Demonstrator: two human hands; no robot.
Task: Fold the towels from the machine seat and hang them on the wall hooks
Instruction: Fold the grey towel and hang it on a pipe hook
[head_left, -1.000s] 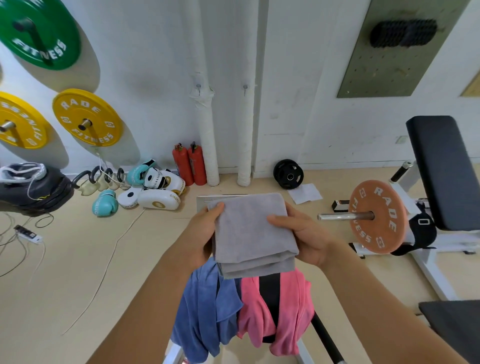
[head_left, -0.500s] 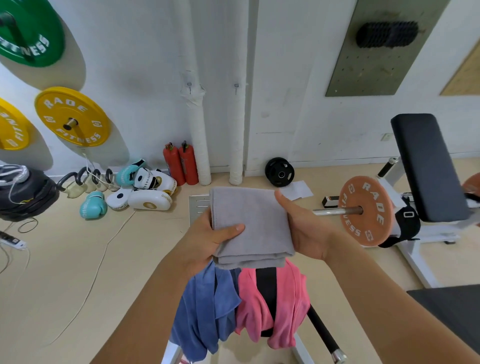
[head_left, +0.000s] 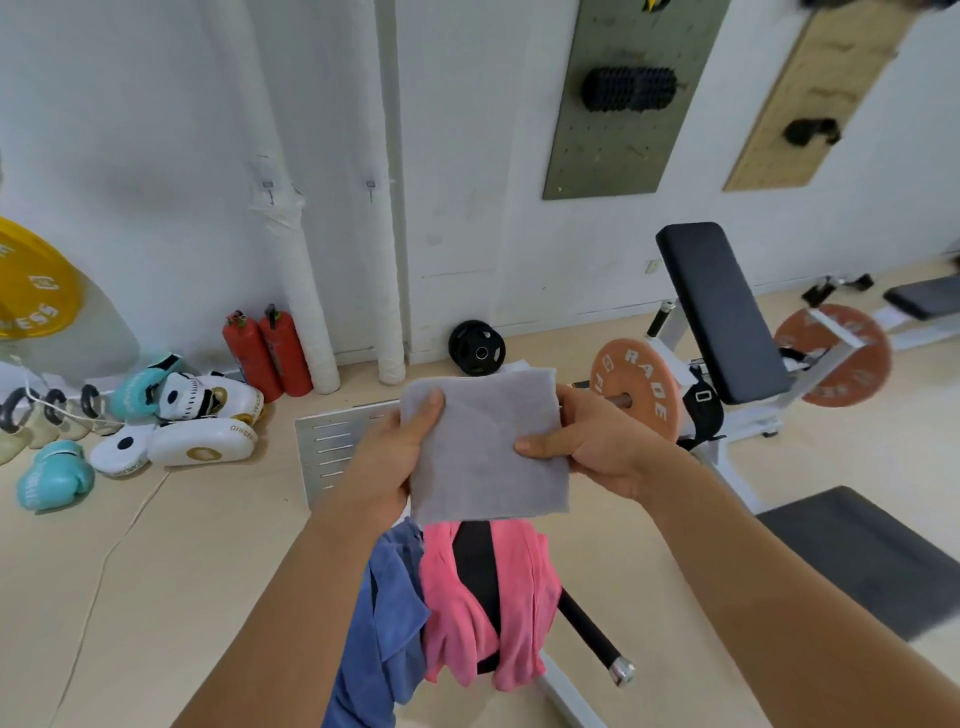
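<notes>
Both hands pinch the folded grey towel (head_left: 485, 447) in mid-air, left hand (head_left: 387, 457) and right hand (head_left: 597, 447) at its side edges, above the blue towel (head_left: 384, 613) and pink towel (head_left: 519, 597) draped over the machine seat (head_left: 475, 556).

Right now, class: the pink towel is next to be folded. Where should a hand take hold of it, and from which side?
Grip the pink towel at its top, where it bunches over the seat, coming from above. It hangs crumpled down both sides of the dark strip, so lifting from the top should free it whole without dragging the blue towel beside it.
</notes>
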